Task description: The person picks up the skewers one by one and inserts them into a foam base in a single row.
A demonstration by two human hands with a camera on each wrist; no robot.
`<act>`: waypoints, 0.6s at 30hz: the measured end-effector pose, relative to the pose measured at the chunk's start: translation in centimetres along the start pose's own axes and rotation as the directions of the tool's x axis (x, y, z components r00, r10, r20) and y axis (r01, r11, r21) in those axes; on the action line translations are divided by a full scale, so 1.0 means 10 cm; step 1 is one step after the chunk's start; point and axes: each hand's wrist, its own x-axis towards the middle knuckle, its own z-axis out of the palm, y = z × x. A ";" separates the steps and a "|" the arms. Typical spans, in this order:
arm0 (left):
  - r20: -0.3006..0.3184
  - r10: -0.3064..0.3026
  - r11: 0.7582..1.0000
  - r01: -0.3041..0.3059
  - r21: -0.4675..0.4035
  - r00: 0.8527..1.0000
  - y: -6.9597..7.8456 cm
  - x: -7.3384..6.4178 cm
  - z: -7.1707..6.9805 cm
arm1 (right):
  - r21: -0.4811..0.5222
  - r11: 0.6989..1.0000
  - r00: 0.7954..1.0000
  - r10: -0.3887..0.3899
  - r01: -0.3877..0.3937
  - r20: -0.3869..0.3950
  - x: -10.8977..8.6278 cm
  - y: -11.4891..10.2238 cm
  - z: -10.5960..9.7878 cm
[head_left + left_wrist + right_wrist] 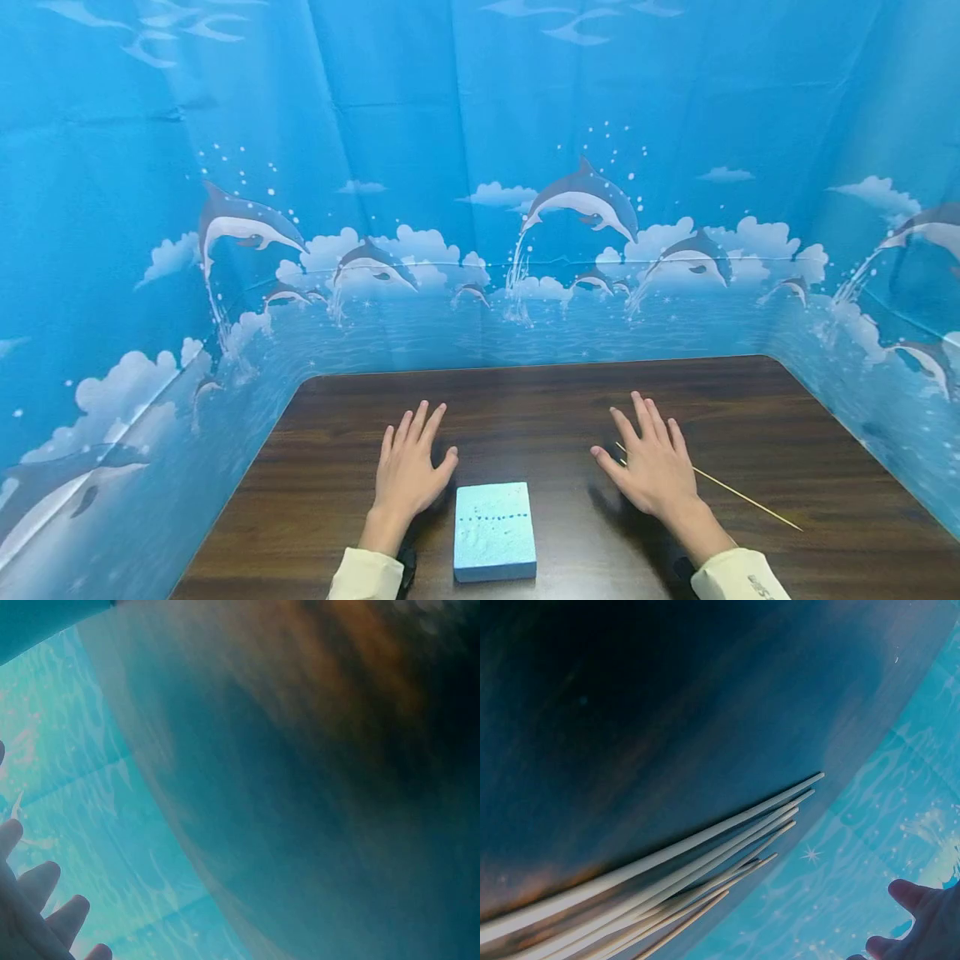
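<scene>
My left hand [408, 475] is held over the table with its fingers spread and nothing in its grasp. Just right of it lies a light-blue foam block [495, 533], square and flat, with a row of small dark holes across its top. My right hand [656, 471], also spread and holding nothing, is over thin wooden sticks [746, 497] and hides part of them. Several of these sticks [645, 861] lie side by side in the right wrist view. Fingertips [69, 919] of the left hand show at the lower left of the left wrist view.
A dark wood-grain table [540, 417] bears everything. Around its back and sides hangs a blue curtain [405, 167] printed with dolphins, clouds and water. Both sleeves [367, 575] are pale yellow, with a dark strap by each wrist.
</scene>
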 end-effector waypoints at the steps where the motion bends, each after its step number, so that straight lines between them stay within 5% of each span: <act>1: 0.000 0.002 1.000 -0.002 -0.003 1.000 0.00 0.00 0.01 | -0.001 1.000 1.000 -0.001 0.001 -0.001 0.00 0.00 0.01; 11: -0.005 0.029 0.999 -0.029 -0.020 1.000 -0.02 0.04 0.03 | 0.007 1.000 1.000 0.001 -0.001 0.000 0.02 0.01 0.01; 15: 0.031 0.057 0.991 -0.053 -0.121 0.998 -0.03 0.04 -0.01 | 0.022 1.000 1.000 -0.003 0.003 -0.008 0.04 0.02 0.01; 18: 0.134 0.103 0.960 -0.063 -0.271 0.986 -0.05 0.02 -0.05 | 0.042 0.999 1.000 0.000 0.001 -0.019 0.04 0.03 0.01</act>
